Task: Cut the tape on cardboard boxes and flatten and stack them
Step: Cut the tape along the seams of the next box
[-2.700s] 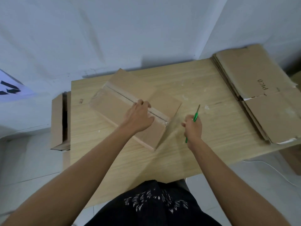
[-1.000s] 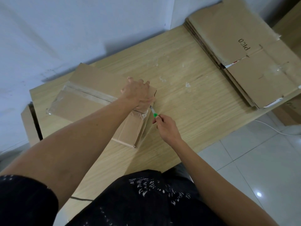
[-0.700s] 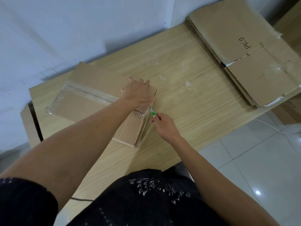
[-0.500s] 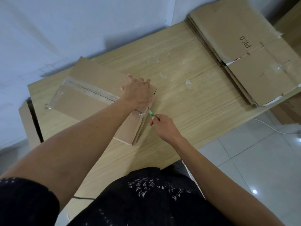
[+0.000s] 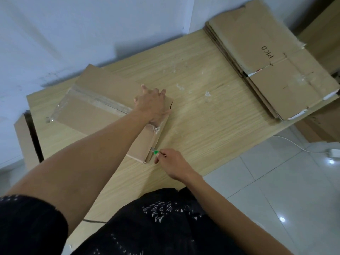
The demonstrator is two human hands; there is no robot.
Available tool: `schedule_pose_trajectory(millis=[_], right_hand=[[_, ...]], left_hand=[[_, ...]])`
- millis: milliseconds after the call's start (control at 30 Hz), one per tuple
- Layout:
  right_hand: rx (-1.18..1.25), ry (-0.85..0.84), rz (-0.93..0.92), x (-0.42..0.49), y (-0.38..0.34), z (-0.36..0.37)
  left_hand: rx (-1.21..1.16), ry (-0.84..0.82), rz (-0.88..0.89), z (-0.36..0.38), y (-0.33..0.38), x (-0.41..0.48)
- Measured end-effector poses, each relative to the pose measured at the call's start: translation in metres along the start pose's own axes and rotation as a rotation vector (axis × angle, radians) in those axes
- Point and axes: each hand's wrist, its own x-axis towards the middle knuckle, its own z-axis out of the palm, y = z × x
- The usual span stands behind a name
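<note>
A taped cardboard box (image 5: 95,105) lies on the wooden table (image 5: 198,122), with clear tape along its top seam and down its right end. My left hand (image 5: 152,105) presses flat on the box's right end, fingers spread. My right hand (image 5: 172,164) grips a green-handled cutter (image 5: 155,152) whose blade touches the box's near right corner. A stack of flattened boxes (image 5: 272,67) marked "PICO" lies at the table's right end.
Another cardboard box (image 5: 24,140) stands on the floor off the table's left end. More boxes (image 5: 320,129) sit on the floor at right, by a white cable and adapter (image 5: 334,157). Tape scraps dot the tabletop. A white wall runs behind.
My right hand has drawn the cutter toward me along the box's right end, from the taped seam under my left hand to the near corner. My left hand kept pressing in place.
</note>
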Motion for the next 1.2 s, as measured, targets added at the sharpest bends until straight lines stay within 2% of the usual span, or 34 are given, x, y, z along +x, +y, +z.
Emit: schedule_pose_trajectory(millis=[100,233,300,367,433,500,567,667,733,833,867,933,1000,1033,1133,1200], right_hand=[[0.028,0.123,-0.004,0.002,0.006,0.001],[0.051,0.14,-0.014,0.012,0.008,-0.014],[0.029,0.182,-0.026,0.016,0.006,-0.022],[-0.112,0.264,-0.069,0.02,0.003,-0.028],[-0.337,0.353,-0.103,0.021,-0.001,-0.031],[-0.46,0.438,-0.109,0.024,-0.005,-0.037],[-0.446,0.499,-0.084,0.028,-0.003,-0.043],[-0.284,0.563,-0.005,0.033,0.014,-0.049],[-0.238,0.524,0.033,0.035,0.028,-0.049],[-0.344,0.47,-0.018,0.036,0.033,-0.046],[-0.414,0.501,-0.096,0.035,0.028,-0.044],[-0.547,0.529,-0.366,0.034,0.009,-0.039],[-0.669,0.436,-0.636,0.038,-0.011,-0.033],[-0.729,0.363,-0.709,0.042,-0.019,-0.03],[-0.853,0.173,-0.669,0.057,-0.036,-0.022],[-0.903,0.122,-0.612,0.063,-0.04,-0.018]], left_hand=[[-0.166,0.009,0.012,0.0,-0.006,-0.009],[-0.542,0.18,-0.001,0.009,-0.011,-0.06],[-0.566,0.29,-0.039,0.026,-0.012,-0.089],[-0.554,0.358,-0.083,0.046,-0.011,-0.111],[-0.497,0.387,-0.077,0.06,-0.007,-0.127],[-0.437,0.376,-0.056,0.07,-0.003,-0.137],[-0.48,0.35,-0.071,0.077,-0.003,-0.141],[-0.553,0.352,-0.096,0.088,-0.004,-0.143],[-0.56,0.359,-0.093,0.091,-0.005,-0.147],[-0.536,0.351,-0.062,0.097,-0.005,-0.157],[-0.531,0.36,-0.049,0.1,-0.006,-0.16],[-0.539,0.405,-0.02,0.106,-0.008,-0.165],[-0.539,0.489,0.029,0.111,-0.01,-0.169],[-0.543,0.528,0.05,0.112,-0.011,-0.172],[-0.576,0.588,0.074,0.115,-0.016,-0.18],[-0.597,0.607,0.091,0.119,-0.023,-0.184]])
